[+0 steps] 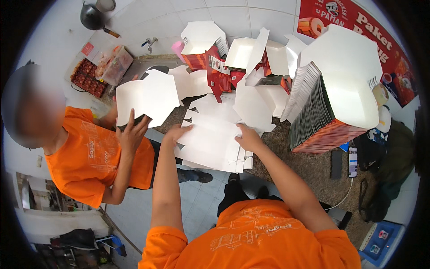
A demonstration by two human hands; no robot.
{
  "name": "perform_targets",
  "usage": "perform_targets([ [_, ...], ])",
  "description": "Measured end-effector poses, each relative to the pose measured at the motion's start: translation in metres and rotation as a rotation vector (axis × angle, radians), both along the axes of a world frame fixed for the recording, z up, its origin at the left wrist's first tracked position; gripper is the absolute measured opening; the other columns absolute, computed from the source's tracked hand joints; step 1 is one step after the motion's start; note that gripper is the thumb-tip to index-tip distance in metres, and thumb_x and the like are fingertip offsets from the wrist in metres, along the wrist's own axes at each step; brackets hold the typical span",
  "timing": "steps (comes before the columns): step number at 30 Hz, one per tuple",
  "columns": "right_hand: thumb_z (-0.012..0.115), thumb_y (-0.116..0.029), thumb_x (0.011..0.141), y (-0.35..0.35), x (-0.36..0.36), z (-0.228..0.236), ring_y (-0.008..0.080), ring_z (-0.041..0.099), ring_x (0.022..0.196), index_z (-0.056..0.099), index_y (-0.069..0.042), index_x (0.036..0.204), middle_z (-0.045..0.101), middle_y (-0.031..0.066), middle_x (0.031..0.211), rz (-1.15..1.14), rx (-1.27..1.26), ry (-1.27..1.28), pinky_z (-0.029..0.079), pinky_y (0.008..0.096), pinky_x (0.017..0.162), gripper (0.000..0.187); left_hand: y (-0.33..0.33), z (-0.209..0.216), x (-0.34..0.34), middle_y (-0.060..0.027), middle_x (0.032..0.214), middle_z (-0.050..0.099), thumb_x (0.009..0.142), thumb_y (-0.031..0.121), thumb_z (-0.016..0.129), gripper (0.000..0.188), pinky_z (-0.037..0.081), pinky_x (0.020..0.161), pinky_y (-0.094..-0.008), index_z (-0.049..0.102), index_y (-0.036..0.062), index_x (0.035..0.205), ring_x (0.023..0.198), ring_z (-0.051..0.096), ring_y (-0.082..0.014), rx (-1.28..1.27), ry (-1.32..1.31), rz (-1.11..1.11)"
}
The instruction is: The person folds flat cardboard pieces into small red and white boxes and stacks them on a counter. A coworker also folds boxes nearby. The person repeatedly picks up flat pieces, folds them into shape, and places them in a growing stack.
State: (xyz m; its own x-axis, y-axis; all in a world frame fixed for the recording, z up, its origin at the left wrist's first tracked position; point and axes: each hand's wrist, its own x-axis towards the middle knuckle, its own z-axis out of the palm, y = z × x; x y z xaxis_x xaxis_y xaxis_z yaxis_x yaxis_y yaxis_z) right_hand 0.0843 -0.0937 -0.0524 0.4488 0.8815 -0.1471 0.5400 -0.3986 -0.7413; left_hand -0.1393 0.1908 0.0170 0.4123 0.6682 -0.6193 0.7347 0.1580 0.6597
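Observation:
A pile of flat white carton blanks (pixel 210 140) lies at the counter's front edge, partly overhanging it. My left hand (pixel 178 133) grips the left edge of the top blank, thumb on its upper face. On the opposite edge my right hand (pixel 249 137) pinches the same blank, its thumb also on top. The fingers beneath are hidden. Just beyond the blank stand several folded white food boxes with lids up, one of them an open box (pixel 253 102) close to my right hand. A red carton (pixel 218 76) stands upright behind the pile.
At left, a co-worker in an orange shirt (pixel 96 152) holds an open white box (pixel 148 99). A tall stack of nested boxes (pixel 329 112) stands at right. Two phones (pixel 353 162) and a cable lie beyond it. A plastic tub (pixel 114 66) sits by the sink.

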Motion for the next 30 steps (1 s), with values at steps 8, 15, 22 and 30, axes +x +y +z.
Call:
perform_targets([
  [8, 0.076, -0.027, 0.092, 0.014, -0.005, 0.005, 0.0512, 0.061, 0.124, 0.035, 0.006, 0.157, 0.061, 0.0377, 0.134, -0.344, -0.063, 0.018, 0.048, 0.0523, 0.109, 0.085, -0.014, -0.081, 0.019, -0.0156, 0.116, 0.075, 0.094, 0.017, 0.076, 0.043, 0.056, 0.087, -0.0385, 0.067, 0.0006, 0.133, 0.099, 0.072, -0.0252, 0.352, -0.275, 0.116],
  [15, 0.079, -0.03, 0.089, -0.018, 0.006, -0.011, 0.0473, 0.056, 0.133, 0.049, 0.004, 0.149, 0.059, 0.0307, 0.143, -0.152, -0.027, -0.201, 0.047, 0.0494, 0.112, 0.075, -0.082, -0.018, -0.012, -0.0173, 0.109, 0.073, 0.092, 0.003, 0.072, 0.031, 0.058, 0.08, -0.0373, 0.064, -0.0001, 0.121, 0.095, 0.072, -0.0229, 0.466, -0.26, -0.01],
  [22, 0.078, -0.035, 0.091, -0.107, -0.088, 0.144, 0.0306, 0.063, 0.123, 0.064, -0.008, 0.132, 0.066, 0.0134, 0.13, 0.395, 0.645, -0.312, 0.045, 0.0444, 0.104, 0.051, -0.239, 0.095, -0.027, -0.0233, 0.115, 0.062, 0.096, 0.006, 0.069, 0.06, 0.058, 0.071, -0.0405, 0.036, 0.0075, 0.146, 0.1, 0.068, -0.0239, 0.028, -0.551, 0.416],
  [30, 0.072, -0.013, 0.092, -0.141, -0.023, 0.25, 0.0195, 0.069, 0.097, 0.072, -0.013, 0.106, 0.073, -0.0003, 0.104, 0.648, 0.669, -0.341, 0.046, 0.0411, 0.094, 0.014, -0.319, 0.243, -0.038, -0.0221, 0.118, 0.064, 0.088, 0.023, 0.082, 0.025, 0.05, 0.076, -0.0429, 0.077, 0.0005, 0.1, 0.102, 0.064, -0.0364, 1.136, 0.077, -0.638],
])
